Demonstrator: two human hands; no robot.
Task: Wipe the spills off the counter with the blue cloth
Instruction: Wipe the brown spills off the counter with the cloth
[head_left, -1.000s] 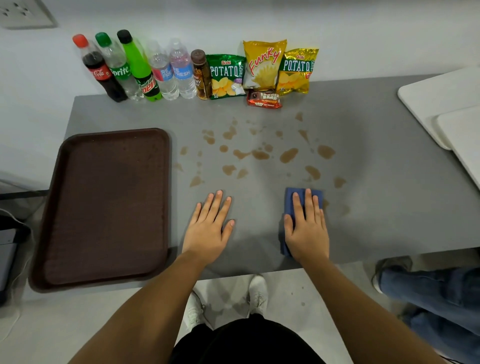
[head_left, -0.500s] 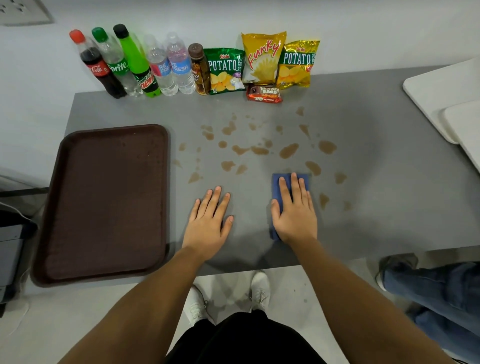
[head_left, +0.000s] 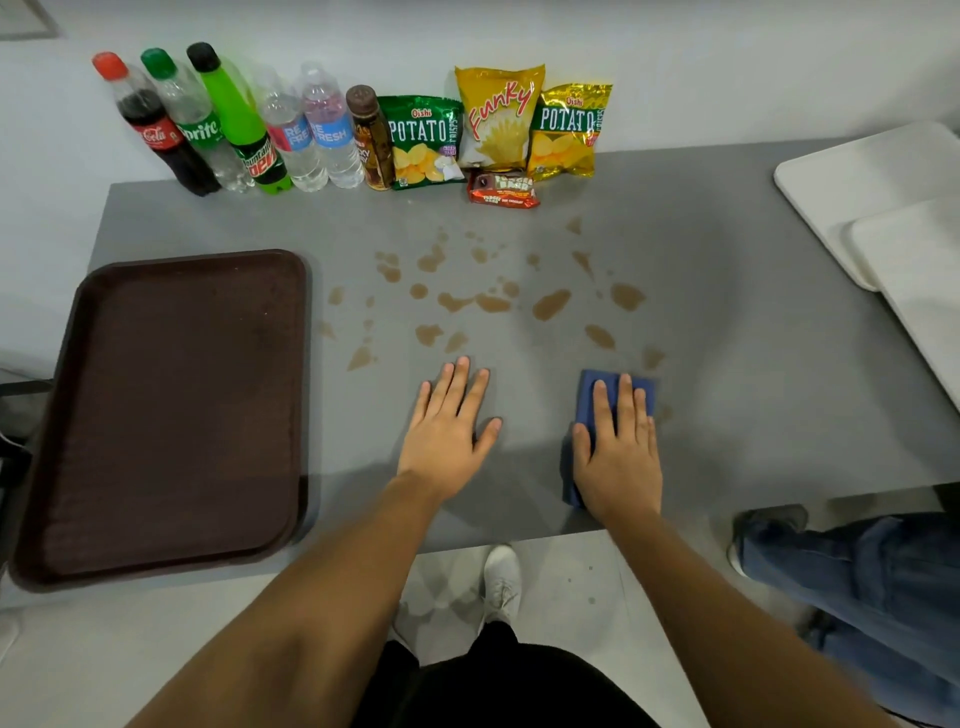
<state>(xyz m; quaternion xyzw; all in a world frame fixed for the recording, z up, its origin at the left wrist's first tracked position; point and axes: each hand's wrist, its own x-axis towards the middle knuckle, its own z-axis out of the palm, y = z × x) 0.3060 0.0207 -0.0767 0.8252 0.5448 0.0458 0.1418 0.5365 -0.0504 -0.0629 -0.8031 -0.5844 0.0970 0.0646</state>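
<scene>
The blue cloth (head_left: 588, 396) lies folded on the grey counter (head_left: 753, 395) near its front edge. My right hand (head_left: 621, 457) presses flat on top of it, thumb along its left side, hiding most of it. Brown spills (head_left: 550, 304) are scattered over the middle of the counter, just beyond both hands. The nearest blotches (head_left: 600, 336) sit a little past the cloth, and a faint spot (head_left: 663, 413) lies at its right edge. My left hand (head_left: 447, 434) rests flat on the counter left of the cloth, fingers spread, holding nothing.
A dark brown tray (head_left: 171, 405) fills the counter's left side. Several drink bottles (head_left: 244, 124) and snack bags (head_left: 498, 119) line the back wall. White boards (head_left: 883, 208) lie at the right. Another person's jeans-clad legs (head_left: 857, 577) stand at the lower right.
My right hand slid the cloth left and forward, then back right toward the faint spot. My left hand shifted slightly right and forward, still flat.
</scene>
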